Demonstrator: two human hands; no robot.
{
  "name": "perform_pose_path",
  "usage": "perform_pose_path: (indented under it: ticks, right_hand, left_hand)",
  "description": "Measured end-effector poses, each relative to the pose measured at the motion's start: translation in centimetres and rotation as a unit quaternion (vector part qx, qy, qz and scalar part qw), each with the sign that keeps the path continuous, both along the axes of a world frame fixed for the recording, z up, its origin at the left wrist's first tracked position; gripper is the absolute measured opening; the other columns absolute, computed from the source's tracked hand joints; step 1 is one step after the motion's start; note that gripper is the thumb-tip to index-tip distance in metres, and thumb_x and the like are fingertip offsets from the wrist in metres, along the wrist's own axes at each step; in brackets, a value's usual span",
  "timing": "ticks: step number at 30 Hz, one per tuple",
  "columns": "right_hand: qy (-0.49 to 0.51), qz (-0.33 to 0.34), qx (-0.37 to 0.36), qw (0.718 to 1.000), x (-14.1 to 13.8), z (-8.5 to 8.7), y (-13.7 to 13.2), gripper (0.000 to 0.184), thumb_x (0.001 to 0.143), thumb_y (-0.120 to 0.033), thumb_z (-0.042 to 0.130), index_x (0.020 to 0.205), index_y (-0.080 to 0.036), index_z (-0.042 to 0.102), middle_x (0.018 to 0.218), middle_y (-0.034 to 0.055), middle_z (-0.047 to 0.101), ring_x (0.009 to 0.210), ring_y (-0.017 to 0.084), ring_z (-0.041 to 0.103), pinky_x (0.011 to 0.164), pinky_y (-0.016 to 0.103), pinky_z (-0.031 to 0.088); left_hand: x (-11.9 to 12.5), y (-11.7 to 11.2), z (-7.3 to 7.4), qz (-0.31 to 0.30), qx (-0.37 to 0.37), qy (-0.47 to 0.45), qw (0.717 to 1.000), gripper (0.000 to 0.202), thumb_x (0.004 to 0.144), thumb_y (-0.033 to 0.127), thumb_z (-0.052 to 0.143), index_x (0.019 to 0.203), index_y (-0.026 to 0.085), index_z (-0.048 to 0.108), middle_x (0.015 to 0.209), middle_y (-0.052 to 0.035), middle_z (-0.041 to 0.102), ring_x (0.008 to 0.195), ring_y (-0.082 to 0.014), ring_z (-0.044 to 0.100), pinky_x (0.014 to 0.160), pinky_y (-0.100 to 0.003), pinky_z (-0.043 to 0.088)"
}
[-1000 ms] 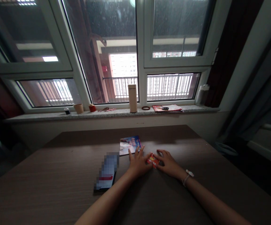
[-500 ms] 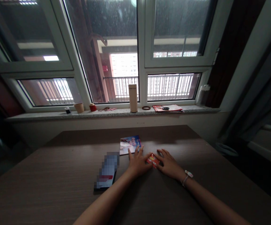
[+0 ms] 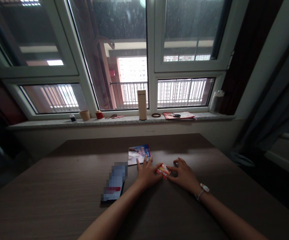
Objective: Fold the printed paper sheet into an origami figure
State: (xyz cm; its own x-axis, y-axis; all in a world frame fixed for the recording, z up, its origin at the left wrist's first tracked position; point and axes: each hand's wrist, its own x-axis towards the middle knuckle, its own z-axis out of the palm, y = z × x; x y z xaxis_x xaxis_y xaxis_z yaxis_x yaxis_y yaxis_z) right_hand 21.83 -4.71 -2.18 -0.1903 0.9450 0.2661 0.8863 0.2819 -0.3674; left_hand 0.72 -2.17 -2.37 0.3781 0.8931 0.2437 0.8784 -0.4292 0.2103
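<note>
The left forearm (image 3: 115,211) and the right forearm (image 3: 230,213) are bare as far as the near edge of the view, both slim and tapering toward the far end. The left hand (image 3: 148,174) and the right hand (image 3: 185,176) are bare too, with slender fingers (image 3: 144,162). Around the right wrist (image 3: 196,189) goes a thin, pale bracelet (image 3: 198,197), narrow as a cord. A small, flat, oblong charm (image 3: 204,187) sits on it, mostly white, with faint coloured marks too small to read.
</note>
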Motion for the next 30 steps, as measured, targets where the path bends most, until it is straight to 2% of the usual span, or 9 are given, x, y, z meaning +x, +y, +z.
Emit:
perform_pose_path:
  ticks: [10, 21, 27, 30]
  right_hand:
    - [0.006, -0.047, 0.014, 0.999, -0.01, 0.47, -0.48, 0.048, 0.068, -0.068, 0.065, 0.099, -0.033, 0.076, 0.109, 0.0110, 0.056, 0.124, 0.033, 0.042, 0.100, 0.043, 0.040]
    - [0.019, -0.052, 0.019, 0.998, 0.22, 0.67, -0.90, 0.038, 0.070, -0.059, 0.068, 0.084, -0.024, 0.075, 0.110, 0.0098, 0.058, 0.117, 0.029, 0.050, 0.092, 0.035, 0.046]
    - [0.050, -0.014, 0.034, 0.998, 0.27, 0.63, -0.76, 0.036, 0.073, -0.052, 0.068, 0.091, -0.021, 0.072, 0.105, 0.0085, 0.059, 0.100, 0.024, 0.057, 0.089, 0.033, 0.047]
    - [0.086, 0.001, 0.042, 0.995, 0.43, 0.26, -0.32, 0.035, 0.081, -0.049, 0.062, 0.103, -0.023, 0.070, 0.109, 0.0084, 0.058, 0.104, 0.023, 0.056, 0.094, 0.034, 0.045]
  left_hand:
    - [0.09, -0.23, 0.44, 0.003, -0.014, 0.028, 0.999, 0.058, 0.080, 0.073, 0.045, 0.133, 0.050, 0.047, 0.153, -0.0020, 0.034, 0.142, -0.0401, 0.016, 0.103, -0.073, -0.010]
    - [0.06, -0.29, 0.70, 0.003, -0.015, 0.034, 0.999, 0.054, 0.083, 0.072, 0.042, 0.132, 0.053, 0.046, 0.154, -0.0014, 0.031, 0.142, -0.0394, 0.016, 0.102, -0.075, -0.006]
    - [-0.08, -0.26, 0.63, -0.009, -0.009, 0.021, 1.000, 0.052, 0.083, 0.070, 0.043, 0.132, 0.052, 0.047, 0.154, -0.0038, 0.031, 0.142, -0.0385, 0.017, 0.102, -0.075, -0.006]
    - [-0.07, -0.22, 0.58, -0.007, -0.012, 0.017, 1.000, 0.052, 0.084, 0.070, 0.043, 0.132, 0.051, 0.047, 0.154, -0.0048, 0.031, 0.142, -0.0389, 0.017, 0.102, -0.075, -0.007]
